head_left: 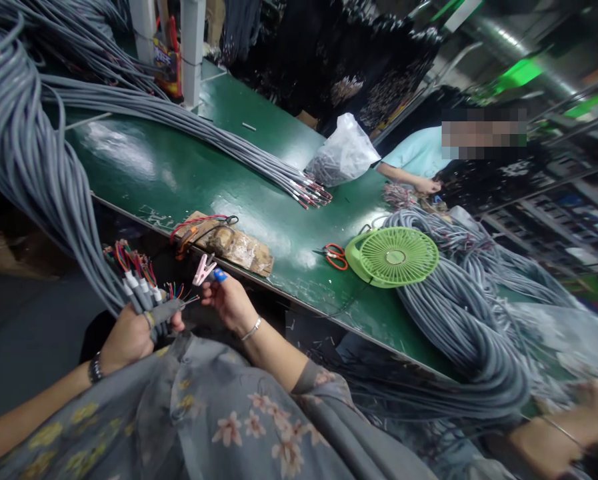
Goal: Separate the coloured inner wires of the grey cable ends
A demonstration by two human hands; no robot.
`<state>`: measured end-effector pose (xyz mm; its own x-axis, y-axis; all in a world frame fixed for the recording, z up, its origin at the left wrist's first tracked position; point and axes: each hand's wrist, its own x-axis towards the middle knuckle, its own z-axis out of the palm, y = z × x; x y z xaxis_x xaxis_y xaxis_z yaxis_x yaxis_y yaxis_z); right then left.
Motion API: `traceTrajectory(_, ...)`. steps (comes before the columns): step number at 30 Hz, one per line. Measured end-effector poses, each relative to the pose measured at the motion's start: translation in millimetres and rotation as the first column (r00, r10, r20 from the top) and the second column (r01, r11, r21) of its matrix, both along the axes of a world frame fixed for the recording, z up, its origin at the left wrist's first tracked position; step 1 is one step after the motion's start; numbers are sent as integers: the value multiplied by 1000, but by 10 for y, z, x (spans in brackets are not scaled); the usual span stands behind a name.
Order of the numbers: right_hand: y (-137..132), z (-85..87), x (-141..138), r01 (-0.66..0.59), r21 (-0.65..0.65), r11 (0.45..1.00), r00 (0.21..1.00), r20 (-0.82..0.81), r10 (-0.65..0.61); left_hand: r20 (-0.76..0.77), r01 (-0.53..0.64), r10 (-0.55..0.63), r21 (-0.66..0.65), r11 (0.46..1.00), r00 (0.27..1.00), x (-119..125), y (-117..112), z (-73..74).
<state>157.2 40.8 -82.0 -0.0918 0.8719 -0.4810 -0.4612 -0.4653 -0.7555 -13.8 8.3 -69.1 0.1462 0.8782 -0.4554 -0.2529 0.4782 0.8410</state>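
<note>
My left hand point(129, 337) is closed around a bunch of grey cables point(53, 193) that hangs down from the upper left. Their stripped ends point(136, 267) fan out above my fist, showing coloured wires. My right hand point(229, 300) sits just to the right of them, its fingers pinched on the thin coloured wires point(189, 297) of one cable end. A blue cap point(220, 275) covers one fingertip. A small pink clip point(203, 268) stands just above that hand, at the table's near edge.
The green table point(179, 167) carries a long cable bundle point(219, 140), a taped wooden block point(229, 243), red scissors point(335, 255), a green fan point(396, 255), a plastic bag point(343, 157) and a big grey cable coil point(473, 333). A co-worker point(419, 157) sits across; another person's arm point(553, 440) is at lower right.
</note>
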Motion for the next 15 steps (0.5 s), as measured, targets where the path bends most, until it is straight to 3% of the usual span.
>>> traceTrajectory(5, 103, 4, 12, -137, 188, 973, 990, 44, 130, 97, -43, 50, -69, 997, 994, 94, 80, 284)
traceTrajectory(10, 162, -95, -67, -25, 409, 912, 970, 232, -77, 85, -83, 89, -73, 994, 992, 193, 146, 370)
traceTrajectory(12, 180, -104, -103, -2, 386, 922, 985, 157, -64, 80, -86, 91, -65, 994, 993, 213, 158, 355)
traceTrajectory(15, 203, -59, -155, 1, 243, 970, 999, -41, 9, 69, -70, 72, -42, 997, 995, 223, 166, 325)
